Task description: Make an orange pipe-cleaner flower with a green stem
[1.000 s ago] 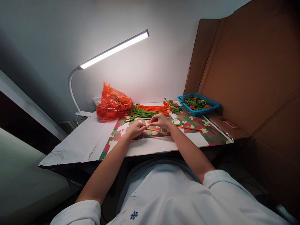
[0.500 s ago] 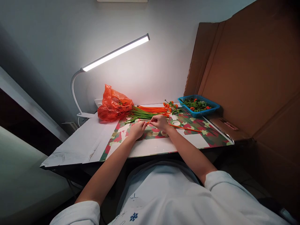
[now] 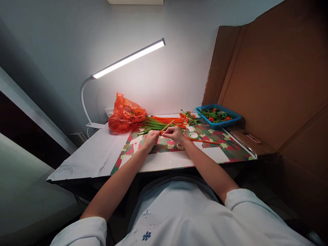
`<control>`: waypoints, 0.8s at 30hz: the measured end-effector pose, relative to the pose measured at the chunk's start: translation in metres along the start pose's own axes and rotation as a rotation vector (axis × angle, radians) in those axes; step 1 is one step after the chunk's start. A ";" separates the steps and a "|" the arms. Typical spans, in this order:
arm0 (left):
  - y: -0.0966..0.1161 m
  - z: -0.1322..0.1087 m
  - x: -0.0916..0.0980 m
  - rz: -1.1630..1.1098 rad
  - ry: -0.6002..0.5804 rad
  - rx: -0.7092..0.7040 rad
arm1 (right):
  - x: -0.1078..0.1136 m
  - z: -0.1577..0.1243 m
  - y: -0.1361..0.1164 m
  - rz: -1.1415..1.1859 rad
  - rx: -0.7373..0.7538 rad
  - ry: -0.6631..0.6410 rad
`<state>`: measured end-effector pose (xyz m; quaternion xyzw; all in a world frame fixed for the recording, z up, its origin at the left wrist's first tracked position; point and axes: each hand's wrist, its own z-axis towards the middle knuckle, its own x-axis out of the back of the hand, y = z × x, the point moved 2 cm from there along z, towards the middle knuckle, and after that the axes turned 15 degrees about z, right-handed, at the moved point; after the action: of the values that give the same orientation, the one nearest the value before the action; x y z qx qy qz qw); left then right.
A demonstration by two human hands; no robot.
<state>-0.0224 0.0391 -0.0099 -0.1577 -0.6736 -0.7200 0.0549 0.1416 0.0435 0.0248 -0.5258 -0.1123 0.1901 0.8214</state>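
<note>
At L hand (image 3: 151, 139), orange pc. (image 3: 161, 133) mostly hidden

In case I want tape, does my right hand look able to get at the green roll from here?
Probably yes: the tape roll lies close beside your right hand, with nothing visible on top. That hand's fingers look busy at the stick, though, and may need freeing first.

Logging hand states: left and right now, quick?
Left hand: closed, holding a tan stick with an orange piece at its near end.
Right hand: closed in a pinch by the orange piece; what it grips can't be told.
</note>
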 end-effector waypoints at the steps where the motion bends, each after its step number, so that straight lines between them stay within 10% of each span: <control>1: 0.000 -0.001 0.001 -0.020 0.007 0.008 | 0.000 0.000 0.000 0.020 -0.016 -0.008; 24: 0.014 -0.011 0.007 0.169 -0.056 -0.196 | 0.019 0.009 0.019 0.021 -0.191 -0.172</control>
<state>-0.0262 0.0275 0.0054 -0.2385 -0.5854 -0.7707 0.0809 0.1511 0.0663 0.0113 -0.5845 -0.1941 0.2316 0.7530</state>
